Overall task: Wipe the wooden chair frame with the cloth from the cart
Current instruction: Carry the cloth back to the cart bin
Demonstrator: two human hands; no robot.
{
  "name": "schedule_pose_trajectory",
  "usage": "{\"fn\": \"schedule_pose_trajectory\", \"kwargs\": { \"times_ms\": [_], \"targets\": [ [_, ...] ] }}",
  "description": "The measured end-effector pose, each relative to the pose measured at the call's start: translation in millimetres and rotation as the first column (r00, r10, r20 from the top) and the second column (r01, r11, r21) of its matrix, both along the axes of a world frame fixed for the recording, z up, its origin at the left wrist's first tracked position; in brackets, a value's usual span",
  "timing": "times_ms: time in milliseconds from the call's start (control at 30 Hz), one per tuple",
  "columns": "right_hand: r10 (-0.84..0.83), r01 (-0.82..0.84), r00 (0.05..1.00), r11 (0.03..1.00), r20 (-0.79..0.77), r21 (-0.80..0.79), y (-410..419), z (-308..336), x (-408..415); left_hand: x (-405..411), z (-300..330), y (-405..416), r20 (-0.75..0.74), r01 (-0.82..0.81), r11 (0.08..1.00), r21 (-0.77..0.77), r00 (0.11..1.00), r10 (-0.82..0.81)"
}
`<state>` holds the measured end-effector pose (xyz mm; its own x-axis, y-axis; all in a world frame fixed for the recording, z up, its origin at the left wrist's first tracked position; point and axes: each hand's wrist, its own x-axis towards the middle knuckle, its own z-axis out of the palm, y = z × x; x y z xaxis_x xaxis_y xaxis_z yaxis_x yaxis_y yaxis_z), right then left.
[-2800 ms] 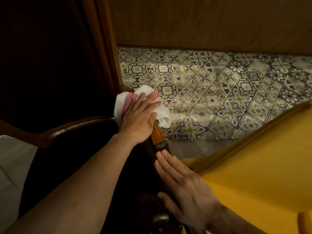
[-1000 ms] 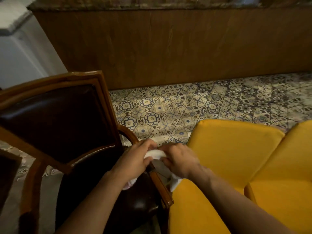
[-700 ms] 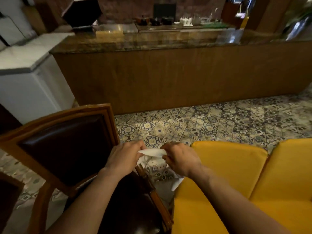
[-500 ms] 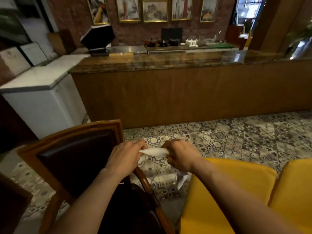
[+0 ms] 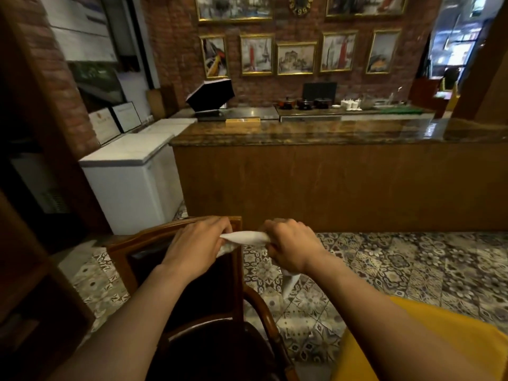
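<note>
Hands: left hand (image 5: 196, 247) and right hand (image 5: 288, 247) each closed around one end of the cloth (image 5: 244, 237), held at chest height.
Cloth: white, bunched into a taut twist between the fists; a loose tail hangs below the right fist.
Chair: wooden chair frame (image 5: 176, 235) just beneath the left fist, dark seat lower; the cloth is not touching it.
Nearby: yellow cushion (image 5: 412, 345) below the right forearm.
Step, judged: refolding the cloth.
Doing it well: fold to a flat clean pad, tuck the tail in, then press along the rail.
</note>
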<state>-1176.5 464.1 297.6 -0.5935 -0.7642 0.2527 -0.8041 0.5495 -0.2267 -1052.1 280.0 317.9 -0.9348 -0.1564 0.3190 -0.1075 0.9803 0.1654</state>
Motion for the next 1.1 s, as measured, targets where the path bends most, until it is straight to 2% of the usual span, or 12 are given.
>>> {"fn": "schedule_pose_trajectory", "kwargs": {
  "times_ms": [267, 433, 567, 767, 1100],
  "targets": [
    [0.132, -0.130, 0.989, 0.991, -0.060, 0.038, -83.0, 48.2, 77.1, 99.0, 21.9, -70.6, -0.102, -0.086, 0.996, 0.025, 0.991, 0.088],
    [0.267, -0.264, 0.957, 0.964, -0.112, 0.039, -171.1, 67.8, 160.1, 204.1, 36.6, -137.1, -0.141, -0.260, 0.966, 0.009, 0.956, 0.259],
    [0.402, -0.405, 0.904, 0.914, -0.148, 0.009, -244.3, 74.6, 243.2, 306.2, 42.3, -181.4, -0.146, -0.426, 0.904, -0.028, 0.897, 0.417],
    [0.619, -0.626, 0.773, 0.780, -0.140, -0.003, -338.5, 73.6, 376.0, 462.5, 46.5, -220.5, -0.128, -0.659, 0.751, -0.039, 0.749, 0.650],
    [0.908, -0.911, 0.411, 0.412, -0.087, 0.001, -419.6, 69.4, 577.3, 673.1, 50.3, -199.9, -0.078, -0.931, 0.361, -0.052, 0.364, 0.928]
  ]
}}
